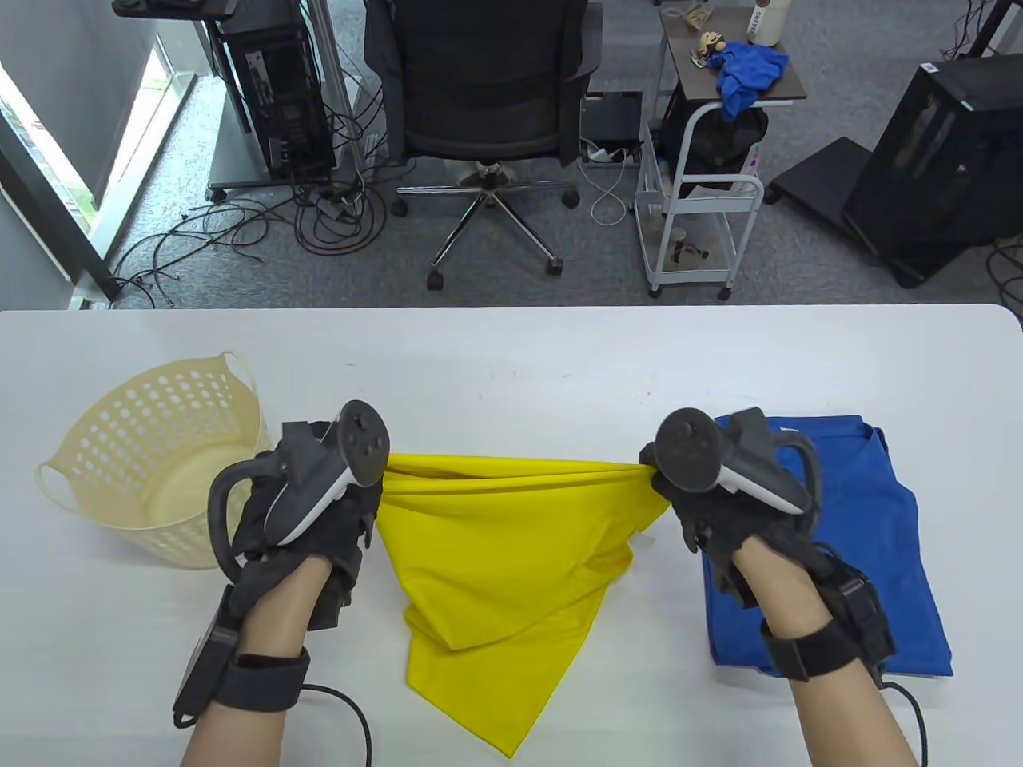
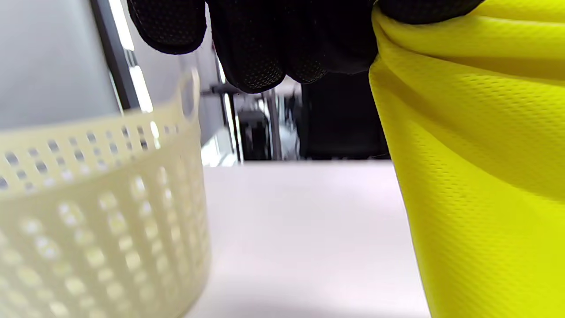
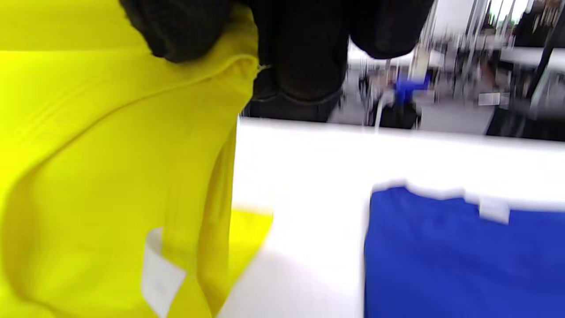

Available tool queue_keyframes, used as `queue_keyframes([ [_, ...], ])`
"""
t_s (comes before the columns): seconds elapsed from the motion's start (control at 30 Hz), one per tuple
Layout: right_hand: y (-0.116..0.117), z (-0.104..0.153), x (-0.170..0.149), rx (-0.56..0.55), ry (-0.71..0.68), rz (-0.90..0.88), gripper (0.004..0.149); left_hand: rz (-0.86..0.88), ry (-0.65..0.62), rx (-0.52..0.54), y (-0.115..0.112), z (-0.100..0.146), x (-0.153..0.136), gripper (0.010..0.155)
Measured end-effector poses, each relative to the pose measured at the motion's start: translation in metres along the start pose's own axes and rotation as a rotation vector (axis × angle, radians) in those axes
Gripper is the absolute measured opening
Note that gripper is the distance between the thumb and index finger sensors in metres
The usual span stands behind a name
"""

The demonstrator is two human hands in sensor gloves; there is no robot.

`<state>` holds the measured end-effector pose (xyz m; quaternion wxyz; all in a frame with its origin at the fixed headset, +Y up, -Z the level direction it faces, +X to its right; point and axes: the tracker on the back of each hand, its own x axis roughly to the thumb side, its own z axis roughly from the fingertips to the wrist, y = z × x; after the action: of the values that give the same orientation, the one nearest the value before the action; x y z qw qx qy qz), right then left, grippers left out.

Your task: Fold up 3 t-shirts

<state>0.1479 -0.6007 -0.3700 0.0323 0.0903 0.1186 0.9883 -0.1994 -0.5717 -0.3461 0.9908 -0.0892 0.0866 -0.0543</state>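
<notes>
A yellow t-shirt (image 1: 511, 559) hangs stretched between my two hands above the white table (image 1: 511, 351), its lower corner pointing toward the table's front edge. My left hand (image 1: 376, 471) grips its left end; the left wrist view shows the yellow cloth (image 2: 476, 168) bunched under the gloved fingers (image 2: 260, 53). My right hand (image 1: 651, 467) grips its right end; the right wrist view shows the yellow cloth (image 3: 110, 176) with a white label and the fingers (image 3: 300, 57) closed on its hem. A folded blue t-shirt (image 1: 871, 551) lies flat on the table under my right forearm, also seen in the right wrist view (image 3: 463, 256).
A cream perforated basket (image 1: 152, 471) stands on the table's left, close to my left hand; its wall (image 2: 97, 221) fills the left of the left wrist view. Beyond the table's far edge are an office chair (image 1: 487, 96) and a cart (image 1: 703, 200).
</notes>
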Motion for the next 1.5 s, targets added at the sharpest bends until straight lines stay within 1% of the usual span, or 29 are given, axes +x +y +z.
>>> queue_keyframes([
  [0.07,0.016,-0.032,-0.002,0.087,0.050,0.003,0.043,-0.011,0.001,-0.050,-0.024,-0.037,0.007,0.041],
  [0.1,0.019,-0.053,-0.003,0.084,0.087,0.004,0.043,0.001,0.021,-0.052,-0.029,-0.057,0.010,0.040],
  [0.13,0.015,-0.062,-0.003,0.057,0.112,0.007,0.043,0.010,0.041,-0.034,-0.025,-0.068,0.010,0.040],
  [0.17,-0.006,-0.072,-0.001,-0.061,0.147,0.016,0.043,0.033,0.059,0.043,-0.007,-0.075,0.008,0.040],
  [0.2,-0.027,-0.071,0.001,-0.166,0.160,0.025,0.043,0.063,0.079,0.140,0.012,-0.074,0.006,0.040],
  [0.27,-0.079,-0.045,0.010,-0.503,0.229,-0.014,0.043,0.165,0.141,0.471,0.069,-0.053,-0.007,0.040],
  [0.33,-0.115,-0.007,0.018,-0.870,0.221,-0.086,0.042,0.258,0.146,0.689,0.106,-0.023,-0.019,0.041],
  [0.37,-0.129,0.013,0.021,-0.989,0.195,-0.064,0.042,0.288,0.129,0.766,0.122,-0.005,-0.027,0.041],
  [0.43,-0.138,0.037,0.024,-1.071,0.174,0.012,0.042,0.296,0.101,0.799,0.134,0.018,-0.035,0.041],
  [0.5,-0.133,0.053,0.026,-1.116,0.133,0.128,0.043,0.278,0.068,0.799,0.128,0.029,-0.036,0.041],
  [0.53,-0.130,0.054,0.027,-1.112,0.118,0.155,0.042,0.253,0.065,0.780,0.121,0.030,-0.035,0.041],
  [0.57,-0.117,0.053,0.026,-1.077,0.083,0.219,0.042,0.212,0.057,0.742,0.108,0.030,-0.032,0.041],
  [0.6,-0.103,0.051,0.026,-1.033,0.088,0.255,0.042,0.179,0.041,0.686,0.087,0.026,-0.028,0.041],
  [0.63,-0.075,0.043,0.024,-0.924,0.077,0.282,0.042,0.143,0.029,0.595,0.061,0.019,-0.021,0.041],
  [0.67,-0.058,0.037,0.024,-0.849,0.064,0.290,0.042,0.114,0.021,0.522,0.042,0.014,-0.017,0.041],
  [0.73,0.003,0.017,0.020,-0.557,0.028,0.306,0.042,0.017,-0.013,0.286,-0.021,-0.001,-0.002,0.041],
  [0.77,0.022,0.011,0.019,-0.454,0.022,0.312,0.042,-0.012,-0.026,0.210,-0.040,-0.005,0.002,0.041],
  [0.8,0.055,0.005,0.017,-0.303,0.002,0.313,0.042,-0.056,-0.060,0.075,-0.074,-0.008,0.008,0.041],
  [0.87,0.095,0.005,0.015,-0.187,-0.024,0.312,0.042,-0.087,-0.129,-0.064,-0.111,-0.005,0.012,0.041],
  [0.9,0.102,0.006,0.015,-0.175,-0.034,0.308,0.042,-0.085,-0.145,-0.087,-0.121,-0.002,0.012,0.041],
  [0.93,0.114,0.011,0.014,-0.129,-0.049,0.311,0.041,-0.099,-0.150,-0.128,-0.131,0.004,0.009,0.041],
  [1.0,0.123,0.022,0.012,-0.087,-0.075,0.271,0.041,-0.073,-0.166,-0.145,-0.136,0.014,0.002,0.041],
  [1.03,0.123,0.027,0.013,-0.061,-0.087,0.252,0.042,-0.051,-0.168,-0.165,-0.135,0.020,-0.001,0.041],
  [1.1,0.115,0.041,0.016,-0.022,-0.100,0.232,0.041,-0.044,-0.173,-0.162,-0.127,0.033,-0.007,0.042],
  [1.17,0.096,0.058,0.021,-0.026,-0.107,0.236,0.041,-0.055,-0.175,-0.129,-0.113,0.047,-0.012,0.042],
  [1.27,0.055,0.089,0.029,-0.137,-0.113,0.251,0.041,-0.024,-0.178,-0.046,-0.074,0.075,-0.025,0.042],
  [1.37,0.009,0.120,0.035,-0.216,-0.111,0.255,0.041,0.019,-0.178,0.054,-0.034,0.101,-0.035,0.042],
  [1.43,-0.012,0.134,0.037,-0.262,-0.109,0.253,0.041,0.033,-0.171,0.104,-0.013,0.113,-0.040,0.042],
  [1.5,-0.025,0.139,0.040,-0.271,-0.092,0.268,0.042,0.049,-0.162,0.131,0.001,0.118,-0.040,0.042],
])
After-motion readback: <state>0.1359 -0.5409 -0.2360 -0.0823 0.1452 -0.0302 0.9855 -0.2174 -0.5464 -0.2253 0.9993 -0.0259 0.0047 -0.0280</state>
